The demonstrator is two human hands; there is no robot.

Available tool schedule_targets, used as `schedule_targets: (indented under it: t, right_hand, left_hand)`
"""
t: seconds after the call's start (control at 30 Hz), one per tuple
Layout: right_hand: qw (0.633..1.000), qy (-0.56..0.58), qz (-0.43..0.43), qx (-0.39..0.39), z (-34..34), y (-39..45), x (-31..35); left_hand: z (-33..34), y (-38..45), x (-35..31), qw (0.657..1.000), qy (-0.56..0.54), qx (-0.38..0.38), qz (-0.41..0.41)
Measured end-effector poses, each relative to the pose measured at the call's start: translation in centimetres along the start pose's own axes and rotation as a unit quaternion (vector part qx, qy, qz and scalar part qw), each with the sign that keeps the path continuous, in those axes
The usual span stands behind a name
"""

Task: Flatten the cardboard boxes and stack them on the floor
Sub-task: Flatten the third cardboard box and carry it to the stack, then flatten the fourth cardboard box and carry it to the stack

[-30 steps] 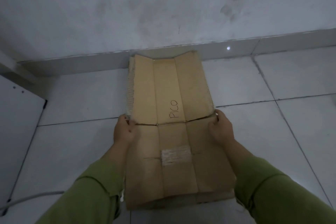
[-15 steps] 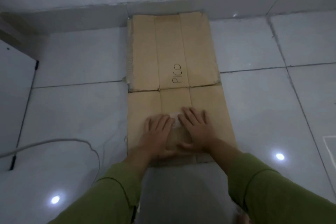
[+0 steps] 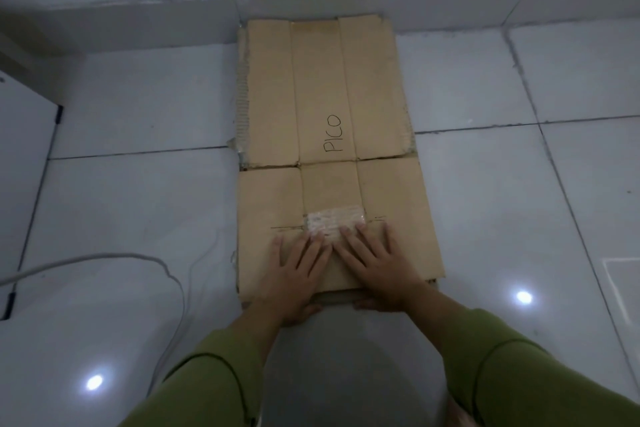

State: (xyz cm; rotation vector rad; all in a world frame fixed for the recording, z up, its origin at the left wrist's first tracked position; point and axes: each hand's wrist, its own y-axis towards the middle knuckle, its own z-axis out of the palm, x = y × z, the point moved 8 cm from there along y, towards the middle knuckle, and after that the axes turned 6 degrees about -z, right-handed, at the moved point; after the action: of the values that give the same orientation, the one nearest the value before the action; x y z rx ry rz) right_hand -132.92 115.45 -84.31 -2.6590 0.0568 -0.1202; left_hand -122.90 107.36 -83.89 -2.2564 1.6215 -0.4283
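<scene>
Head view: flattened brown cardboard box [image 3: 332, 156] on grey tiled floor [image 3: 138, 204], pressed flat by left hand [image 3: 298, 274] and right hand [image 3: 377, 267], both spread open, palms down.

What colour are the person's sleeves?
Olive green sleeves, clearest in the head view.

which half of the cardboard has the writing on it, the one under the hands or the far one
The far half, next to the wall: PICO is written on its middle panel. The near half, under both hands, carries only a patch of clear tape.
</scene>
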Motion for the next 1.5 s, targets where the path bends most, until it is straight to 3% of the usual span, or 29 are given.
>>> schedule_targets:
  t: [0.23, 0.5, 1.0, 1.1, 1.17, 1.33, 1.4, 1.5]
  right_hand:
    - [1.0, -0.004, -0.003, -0.01, -0.3, 0.1, 0.3]
    - [0.998, 0.04, 0.017, 0.042, 0.0, 0.5, -0.1]
    - [0.999, 0.022, 0.026, 0.016, -3.3, 1.4, -0.3]
    - [0.999, 0.038, 0.0, 0.015, -3.6, 1.8, -0.6]
    - [0.999, 0.041, 0.006, 0.01, -4.9, 1.6, -0.7]
    - [0.999, 0.038, 0.035, -0.015, -11.1, -0.2, -1.4]
    - [0.997, 0.041, 0.052, -0.033, -15.4, -2.0, -1.5]
    - [0.995, 0.055, 0.067, -0.048, -22.4, -5.0, -1.2]
  left_hand:
    - [0.3, 0.3, -0.1, 1.0, 0.009, 0.001, 0.002]
    - [-1.4, 0.7, -0.1, 0.995, -0.051, 0.086, 0.005]
    - [-3.0, 0.9, 0.2, 0.999, -0.011, 0.032, 0.022]
    - [-3.9, 1.1, 0.7, 0.997, -0.036, 0.064, 0.014]
    - [-4.7, 1.5, 1.1, 0.998, -0.037, 0.048, 0.025]
    - [-10.4, -0.5, 4.0, 0.994, -0.083, 0.04, -0.055]
    - [-13.8, -2.8, 5.3, 0.987, -0.11, 0.065, -0.093]
    - [-20.2, -6.5, 7.2, 0.986, -0.116, 0.043, -0.116]
